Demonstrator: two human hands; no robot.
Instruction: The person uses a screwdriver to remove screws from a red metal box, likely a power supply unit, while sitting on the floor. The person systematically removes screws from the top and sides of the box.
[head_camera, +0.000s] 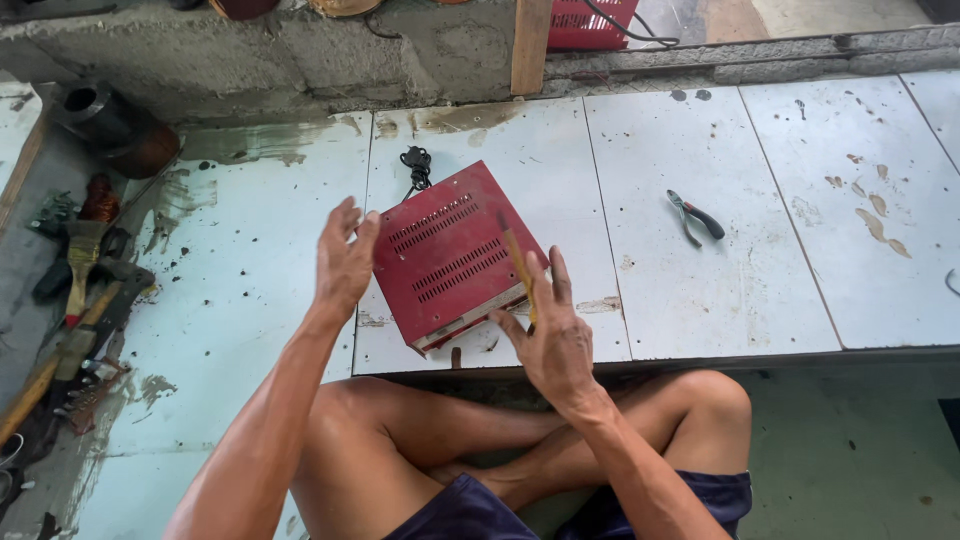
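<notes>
A red metal box (450, 255) with rows of vent slots lay tilted on the pale tiled floor (700, 300), just ahead of the seated person's crossed legs, its black cord (416, 168) trailing off its far corner. The right hand (553, 335) rested at the box's near right corner, fingers partly curled and grasping a thin yellowish stick-like tool (520, 268), perhaps a brush or screwdriver, that lay across the lid. The left hand (345, 258) hovered beside the box's left edge, fingers spread and released, holding nothing; whether it touched the casing could not be told. Working such a casing well probably called for steadying it with the free hand so it did not slide on the tile. Green-handled pliers (692, 217) lay well right of the box; brushes and hammers (75, 290) lay well left.
</notes>
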